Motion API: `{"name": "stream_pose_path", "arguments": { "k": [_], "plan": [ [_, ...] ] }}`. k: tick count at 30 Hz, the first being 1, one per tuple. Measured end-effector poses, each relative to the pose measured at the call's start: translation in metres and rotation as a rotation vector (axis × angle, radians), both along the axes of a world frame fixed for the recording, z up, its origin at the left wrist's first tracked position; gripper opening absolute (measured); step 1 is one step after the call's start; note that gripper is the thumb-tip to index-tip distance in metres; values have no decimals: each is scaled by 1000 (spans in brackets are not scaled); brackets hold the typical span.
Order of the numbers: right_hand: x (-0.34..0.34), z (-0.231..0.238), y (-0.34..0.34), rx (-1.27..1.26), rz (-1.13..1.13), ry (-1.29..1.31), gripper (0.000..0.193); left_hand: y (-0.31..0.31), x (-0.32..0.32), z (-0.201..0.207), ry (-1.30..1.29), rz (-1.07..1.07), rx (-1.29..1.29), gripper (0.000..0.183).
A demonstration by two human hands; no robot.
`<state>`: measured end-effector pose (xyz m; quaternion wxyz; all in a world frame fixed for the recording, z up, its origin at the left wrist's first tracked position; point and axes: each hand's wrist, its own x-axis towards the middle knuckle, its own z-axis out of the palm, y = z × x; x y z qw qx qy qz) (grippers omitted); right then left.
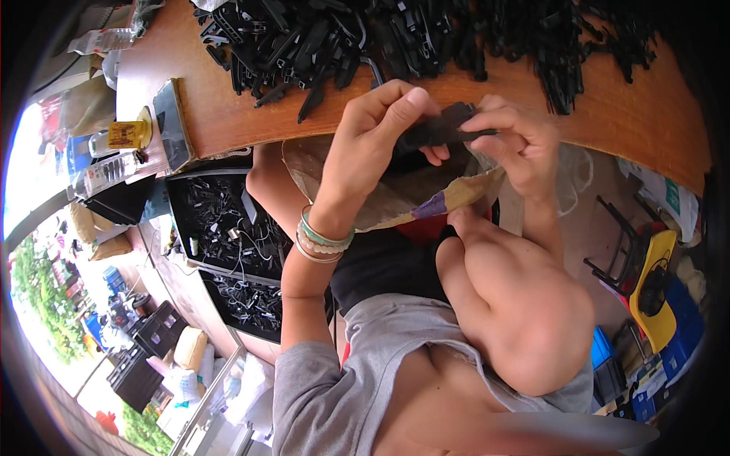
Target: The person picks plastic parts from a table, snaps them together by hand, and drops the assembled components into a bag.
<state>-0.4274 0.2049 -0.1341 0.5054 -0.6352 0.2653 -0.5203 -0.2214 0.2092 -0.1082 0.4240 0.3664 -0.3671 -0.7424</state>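
Just off the table's near edge, my left hand (372, 137) and my right hand (521, 144) hold a black plastic part (450, 125) between them. The left fingers are closed about its left end, partly hidden behind the part. At the other end, my right thumb and fingers pinch it. Under both hands, across my lap, hangs an open see-through plastic bag (460, 194) with a tan and purple rim; its contents are mostly hidden. Beyond the hands lies a large pile of similar black plastic parts (312, 45) on the brown wooden table (228, 114).
Black trays (220, 220) of small parts and wires stand at the left. A dark flat case (173, 121) and a yellow tape roll (131, 134) lie near the table's left end. At the right are a yellow-and-black object (652, 289) and blue bins (680, 327).
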Motion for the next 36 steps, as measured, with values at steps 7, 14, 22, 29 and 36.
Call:
{"name": "stream_pose_path", "arguments": {
  "k": [7,14,22,29,36],
  "plan": [
    [5,1,6,-144,-136,258,20,10,-8,-7,-247,53,-34,22],
    [2,-2,10,-233,-204,268,29,27,-16,-1,-698,82,-614,39],
    [6,8,20,-158,-200,366,45,27,-10,7,-837,-31,-766,31],
    [7,1,24,-116,-278,337,37,25,-12,0,-799,-10,-764,31],
    [-3,5,1,-208,-150,404,24,21,12,-5,-801,-161,-749,26]
  ]
}}
